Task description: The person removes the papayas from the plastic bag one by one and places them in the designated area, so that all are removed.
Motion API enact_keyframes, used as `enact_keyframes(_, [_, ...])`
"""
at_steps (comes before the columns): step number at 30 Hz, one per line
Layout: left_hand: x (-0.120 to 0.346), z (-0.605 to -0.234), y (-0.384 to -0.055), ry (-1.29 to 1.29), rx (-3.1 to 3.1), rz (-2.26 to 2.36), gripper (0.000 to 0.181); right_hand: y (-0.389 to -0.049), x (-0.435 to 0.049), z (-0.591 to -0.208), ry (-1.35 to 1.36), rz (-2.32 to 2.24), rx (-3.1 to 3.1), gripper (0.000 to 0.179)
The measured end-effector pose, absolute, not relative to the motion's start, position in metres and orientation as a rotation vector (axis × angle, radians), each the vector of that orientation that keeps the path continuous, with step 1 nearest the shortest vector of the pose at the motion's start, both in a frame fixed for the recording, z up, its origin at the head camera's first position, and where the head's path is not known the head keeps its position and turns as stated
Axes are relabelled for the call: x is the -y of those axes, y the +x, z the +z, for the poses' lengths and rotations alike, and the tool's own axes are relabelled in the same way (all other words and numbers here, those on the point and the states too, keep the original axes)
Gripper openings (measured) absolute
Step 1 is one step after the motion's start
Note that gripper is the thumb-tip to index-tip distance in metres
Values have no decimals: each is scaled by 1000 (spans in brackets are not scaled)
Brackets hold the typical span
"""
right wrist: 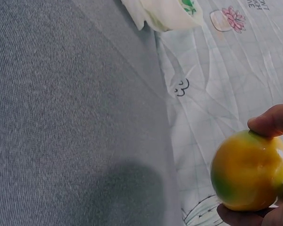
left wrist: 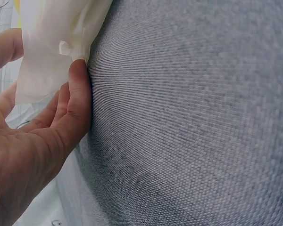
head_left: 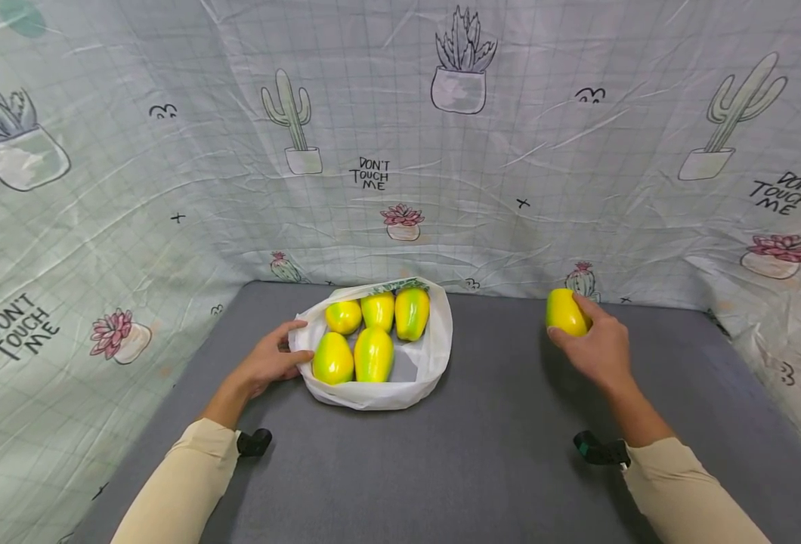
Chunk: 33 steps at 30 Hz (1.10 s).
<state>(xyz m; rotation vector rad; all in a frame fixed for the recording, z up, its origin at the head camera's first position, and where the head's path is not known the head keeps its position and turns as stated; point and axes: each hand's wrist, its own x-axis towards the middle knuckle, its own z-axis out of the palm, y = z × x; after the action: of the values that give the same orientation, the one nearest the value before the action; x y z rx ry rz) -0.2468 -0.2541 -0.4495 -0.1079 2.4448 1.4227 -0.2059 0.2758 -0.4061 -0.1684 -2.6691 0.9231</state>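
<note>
The two hands are well apart. The left hand (head_left: 274, 358) pinches the left rim of a white bag (head_left: 373, 397), with its fingertips (left wrist: 79, 70) against the outside near the desk (head_left: 496, 446). The right hand (head_left: 602, 346) grips a yellow-green fruit (head_left: 562, 311) between thumb and fingers, raised above the desk toward its far right corner, a shadow beneath.

The bag sits near the desk's far edge, nearer the far left corner than the far right one, its mouth open upward. Five more fruits (head_left: 374, 355) lie inside, three along the far side and two along the near side. Green print (head_left: 400, 285) shows on the bag's far rim.

Beige sleeves (head_left: 186, 468) cover the forearms, with black devices (head_left: 254, 443) at the wrists. Beyond the far edge hangs a pale cloth (head_left: 400, 98) printed with potted cacti.
</note>
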Motion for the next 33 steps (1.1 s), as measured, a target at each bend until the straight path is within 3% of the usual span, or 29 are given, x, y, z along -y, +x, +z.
enact_keyframes(33, [253,-450,-246,-92,-2444,1438,77,-205,-318,-415,-278,916,2710,77])
